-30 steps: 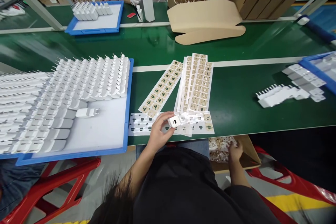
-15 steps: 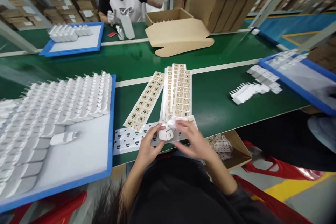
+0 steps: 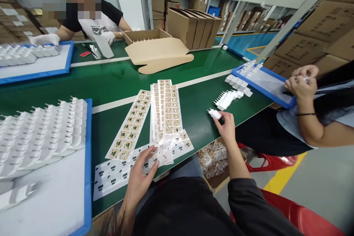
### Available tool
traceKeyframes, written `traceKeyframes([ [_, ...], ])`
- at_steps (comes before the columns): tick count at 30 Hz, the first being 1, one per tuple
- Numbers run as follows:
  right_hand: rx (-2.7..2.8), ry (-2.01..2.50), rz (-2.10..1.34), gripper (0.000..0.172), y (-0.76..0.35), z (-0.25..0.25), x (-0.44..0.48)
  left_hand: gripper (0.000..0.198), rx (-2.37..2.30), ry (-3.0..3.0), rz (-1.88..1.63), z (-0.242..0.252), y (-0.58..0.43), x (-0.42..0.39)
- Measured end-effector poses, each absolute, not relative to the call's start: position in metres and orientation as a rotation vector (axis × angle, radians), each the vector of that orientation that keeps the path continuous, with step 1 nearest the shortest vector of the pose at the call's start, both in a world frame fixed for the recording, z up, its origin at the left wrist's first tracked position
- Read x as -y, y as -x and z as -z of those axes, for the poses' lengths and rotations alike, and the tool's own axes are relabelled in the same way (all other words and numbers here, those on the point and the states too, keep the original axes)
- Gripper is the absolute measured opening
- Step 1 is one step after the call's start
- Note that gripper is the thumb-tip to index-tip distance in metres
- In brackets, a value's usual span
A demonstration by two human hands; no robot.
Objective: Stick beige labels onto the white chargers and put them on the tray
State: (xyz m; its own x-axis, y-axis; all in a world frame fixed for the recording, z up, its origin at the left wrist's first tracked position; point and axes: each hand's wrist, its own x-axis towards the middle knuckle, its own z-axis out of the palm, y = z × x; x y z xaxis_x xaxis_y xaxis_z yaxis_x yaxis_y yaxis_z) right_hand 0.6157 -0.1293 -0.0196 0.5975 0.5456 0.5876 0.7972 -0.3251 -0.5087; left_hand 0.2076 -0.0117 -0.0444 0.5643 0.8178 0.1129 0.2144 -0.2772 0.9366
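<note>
My right hand (image 3: 227,128) is closed on a white plug charger (image 3: 214,114), its pins pointing away to the left. It is just in front of a row of white chargers (image 3: 227,99) lying on the green table. My left hand (image 3: 142,169) rests with fingers apart over a clear film and a white sheet with dark cut-outs (image 3: 110,177). Beyond that hand lie a stack of tan sticker sheets (image 3: 173,108) and one more sticker sheet (image 3: 129,125) set at a slant.
A blue-rimmed tray (image 3: 88,162) holding many chargers stands at left; another tray (image 3: 276,84) is at right. Under the table edge is a carton of scrap sheets (image 3: 215,162). Co-workers sit opposite and at right. An open cardboard box (image 3: 155,53) lies across the table.
My right hand has carried the charger from in front of me to the right, beside the row. My left hand has let go of it and lies spread over the sheets. The view has turned right.
</note>
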Motion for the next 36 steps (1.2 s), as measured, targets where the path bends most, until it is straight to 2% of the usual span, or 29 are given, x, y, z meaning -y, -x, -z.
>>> traceKeyframes([
  [15, 0.896, 2.193, 0.553, 0.040, -0.679, 0.025, 0.121, 0.029, -0.786, -1.914, -0.864, 0.033, -0.211, 0.008],
  [19, 0.905, 2.130, 0.605, 0.046, -0.670, 0.018, 0.117, 0.028, -0.759, -2.005, -0.946, 0.036, -0.215, 0.006],
  [21, 0.969, 2.095, 0.595, 0.042, -0.648, 0.014, 0.116, 0.030, -0.714, -2.075, -0.982, 0.038, -0.218, 0.006],
  [25, 1.487, 1.931, 0.190, 0.025, -0.580, 0.004, 0.113, 0.030, -0.637, -2.234, -1.021, 0.040, -0.222, 0.009],
  [28, 1.904, 1.716, -0.156, 0.025, -0.531, 0.000, 0.109, 0.030, -0.648, -2.342, -1.082, 0.035, -0.225, 0.015],
  [36, 2.128, 1.720, -0.159, 0.032, -0.499, 0.003, 0.111, 0.038, -0.666, -2.460, -0.947, 0.033, -0.281, 0.023],
])
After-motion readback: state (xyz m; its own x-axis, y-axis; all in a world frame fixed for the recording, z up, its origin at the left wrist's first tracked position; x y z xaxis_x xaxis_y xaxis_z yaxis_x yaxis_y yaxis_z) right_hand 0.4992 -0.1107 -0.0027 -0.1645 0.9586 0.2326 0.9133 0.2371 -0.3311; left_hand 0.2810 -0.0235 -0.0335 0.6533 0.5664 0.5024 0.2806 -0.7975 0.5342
